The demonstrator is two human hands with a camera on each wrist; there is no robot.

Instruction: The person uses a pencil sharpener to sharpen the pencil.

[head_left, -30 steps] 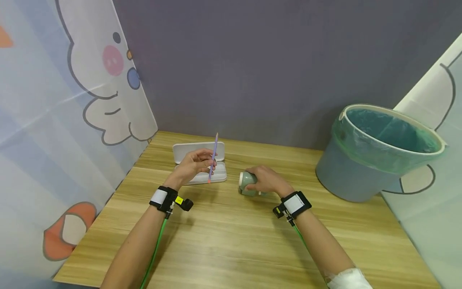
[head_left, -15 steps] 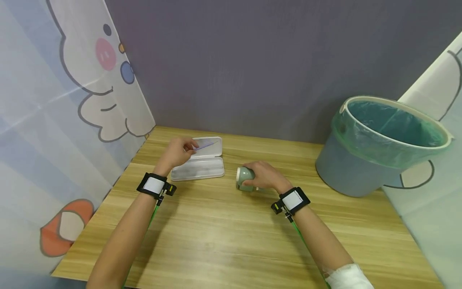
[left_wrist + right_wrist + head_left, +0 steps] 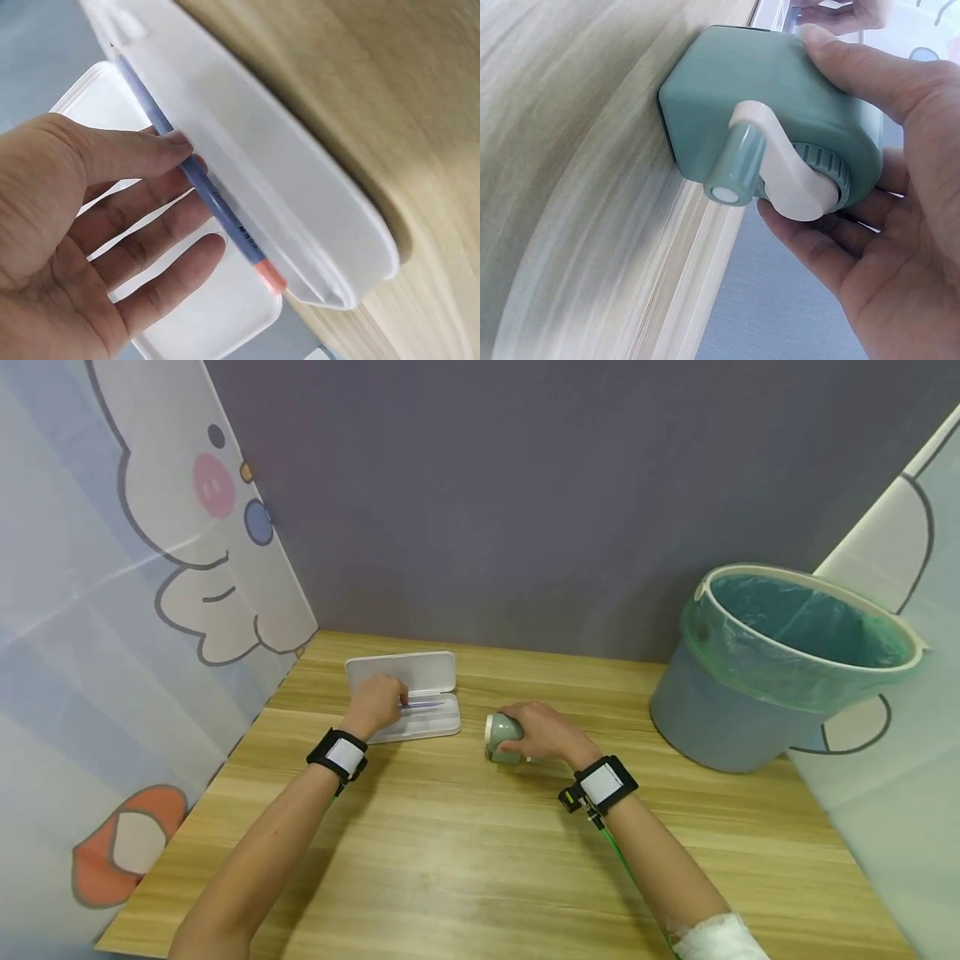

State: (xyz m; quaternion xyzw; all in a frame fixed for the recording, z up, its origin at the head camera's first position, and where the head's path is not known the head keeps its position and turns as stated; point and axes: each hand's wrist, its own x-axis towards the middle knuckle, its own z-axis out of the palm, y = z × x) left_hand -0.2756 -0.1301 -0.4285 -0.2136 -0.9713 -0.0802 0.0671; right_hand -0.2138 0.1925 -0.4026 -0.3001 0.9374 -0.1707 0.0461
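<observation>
My left hand [image 3: 377, 703] pinches a purple pencil [image 3: 214, 199] with an orange-pink end between thumb and fingers. The pencil lies over the tray of an open white pencil case [image 3: 442, 718], whose lid leans back behind the hand. In the left wrist view the sharpened tip points away from the orange-pink end. My right hand [image 3: 543, 731] grips a green crank pencil sharpener [image 3: 757, 82] standing on the table, thumb on one side and fingers on the other. Its white crank arm [image 3: 787, 169] and green knob show in the right wrist view.
A grey-blue bin [image 3: 727, 710] with a green plastic liner stands at the right rear of the wooden table [image 3: 465, 852]. A dark grey wall [image 3: 480, 510] rises behind. Cartoon-printed curtains [image 3: 75, 677] hang at both sides.
My left hand has carried the pencil left from near the sharpener, turned it from upright to flat, and lowered it into the case's tray. The right hand stays on the sharpener.
</observation>
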